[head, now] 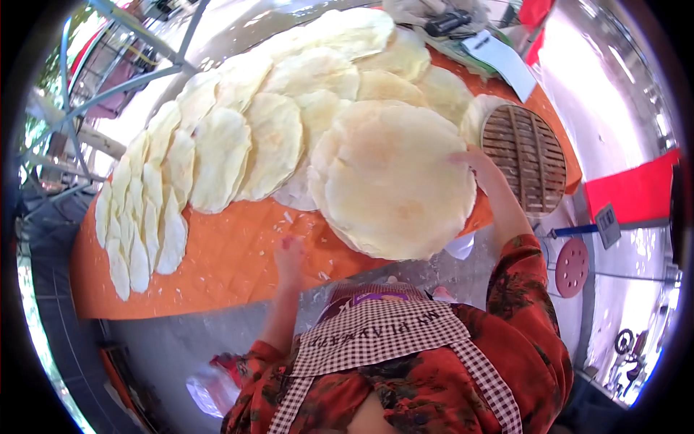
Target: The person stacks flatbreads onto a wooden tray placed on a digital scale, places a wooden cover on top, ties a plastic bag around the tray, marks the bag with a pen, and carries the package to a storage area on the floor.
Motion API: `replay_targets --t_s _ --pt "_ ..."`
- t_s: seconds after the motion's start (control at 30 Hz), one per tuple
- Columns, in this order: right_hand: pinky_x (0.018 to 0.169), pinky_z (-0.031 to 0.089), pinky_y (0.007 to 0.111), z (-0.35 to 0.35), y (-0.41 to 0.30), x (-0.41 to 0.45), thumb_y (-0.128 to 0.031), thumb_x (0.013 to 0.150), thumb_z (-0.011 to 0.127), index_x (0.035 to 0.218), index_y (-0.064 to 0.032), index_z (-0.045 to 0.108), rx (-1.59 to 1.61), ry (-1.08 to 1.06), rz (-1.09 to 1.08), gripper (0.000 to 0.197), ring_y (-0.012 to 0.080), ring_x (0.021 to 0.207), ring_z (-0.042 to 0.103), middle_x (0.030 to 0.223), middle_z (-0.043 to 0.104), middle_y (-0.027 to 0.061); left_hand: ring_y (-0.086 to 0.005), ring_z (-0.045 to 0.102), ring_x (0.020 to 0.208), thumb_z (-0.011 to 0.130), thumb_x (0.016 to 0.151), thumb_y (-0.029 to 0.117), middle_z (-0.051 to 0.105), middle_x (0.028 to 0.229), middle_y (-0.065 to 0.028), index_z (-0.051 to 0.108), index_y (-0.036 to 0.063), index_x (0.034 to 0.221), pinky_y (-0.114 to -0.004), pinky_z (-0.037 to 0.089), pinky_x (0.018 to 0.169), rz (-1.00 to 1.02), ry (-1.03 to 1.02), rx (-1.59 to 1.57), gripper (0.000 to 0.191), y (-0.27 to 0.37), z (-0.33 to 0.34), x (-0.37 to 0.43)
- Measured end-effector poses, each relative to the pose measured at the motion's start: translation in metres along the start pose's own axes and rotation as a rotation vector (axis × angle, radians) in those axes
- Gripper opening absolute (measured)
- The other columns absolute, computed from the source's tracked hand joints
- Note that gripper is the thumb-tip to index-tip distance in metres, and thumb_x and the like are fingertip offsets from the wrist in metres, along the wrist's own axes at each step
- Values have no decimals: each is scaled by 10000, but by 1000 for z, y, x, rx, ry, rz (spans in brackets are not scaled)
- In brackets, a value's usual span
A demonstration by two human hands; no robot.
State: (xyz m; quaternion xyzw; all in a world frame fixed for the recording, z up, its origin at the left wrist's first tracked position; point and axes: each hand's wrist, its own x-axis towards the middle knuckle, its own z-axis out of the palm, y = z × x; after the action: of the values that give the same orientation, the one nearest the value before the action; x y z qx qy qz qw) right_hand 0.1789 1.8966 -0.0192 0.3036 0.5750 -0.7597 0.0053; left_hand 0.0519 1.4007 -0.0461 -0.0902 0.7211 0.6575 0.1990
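Many pale, round flatbreads (274, 144) lie overlapping in rows over an orange quilted cloth (233, 260). Nearest to me is a stack of larger flatbreads (396, 179), whose front edge reaches past the cloth's edge. My right hand (470, 161) touches the right rim of this stack, with fingertips on the top bread; whether it grips the rim is not clear. My left hand (290, 252) is over the cloth, left of the stack, blurred, with nothing visible in it. A round slatted wooden rack (523, 160) lies to the right of my right hand, partly over another flatbread.
A sheet of white paper (501, 59) and plastic bags (434, 21) with a black object (448, 23) lie at the far right corner. A metal frame (124, 89) stands at the left. A red perforated disc (571, 268) and red cloth (631, 187) are at the right.
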Motion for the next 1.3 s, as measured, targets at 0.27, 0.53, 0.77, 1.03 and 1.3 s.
replay_targets --t_s 0.27,0.53,0.77,1.03,1.3 --pt "812 487 302 2 12 13 -157 732 731 1110 29 595 -735 446 -123 442 177 892 627 998 654 104 -258 570 967 634 862 145 536 1094 -142 450 -9 1213 -384 484 861 -83 220 -325 425 14 -40 129" --pt "647 541 259 295 -60 55 -102 829 645 902 -30 644 -311 -140 -309 102 124 737 653 819 664 46 -351 391 1265 593 882 290 324 1385 -224 248 -54 1364 -502 345 1055 -307 186 -953 686 43 -87 180" --pt "613 556 322 491 -18 208 -254 771 750 908 45 612 -205 -94 99 356 212 730 656 824 649 146 -376 302 1338 537 883 360 239 1469 -212 272 -56 1373 -536 285 1090 -392 -64 -1067 695 42 -93 200" --pt "520 471 322 509 -35 225 -79 688 704 929 17 640 -176 17 -33 268 176 652 622 780 650 83 -368 351 1307 504 905 437 336 1411 -203 312 -64 1342 -543 280 1096 -402 -97 -1246 692 43 -120 179" --pt "741 538 391 357 -20 227 -152 709 779 1151 5 562 -679 357 -224 517 223 871 652 1031 649 132 -309 423 1248 441 936 462 399 1391 -135 353 3 1353 -456 385 1006 -365 -117 -1050 626 91 -77 175"
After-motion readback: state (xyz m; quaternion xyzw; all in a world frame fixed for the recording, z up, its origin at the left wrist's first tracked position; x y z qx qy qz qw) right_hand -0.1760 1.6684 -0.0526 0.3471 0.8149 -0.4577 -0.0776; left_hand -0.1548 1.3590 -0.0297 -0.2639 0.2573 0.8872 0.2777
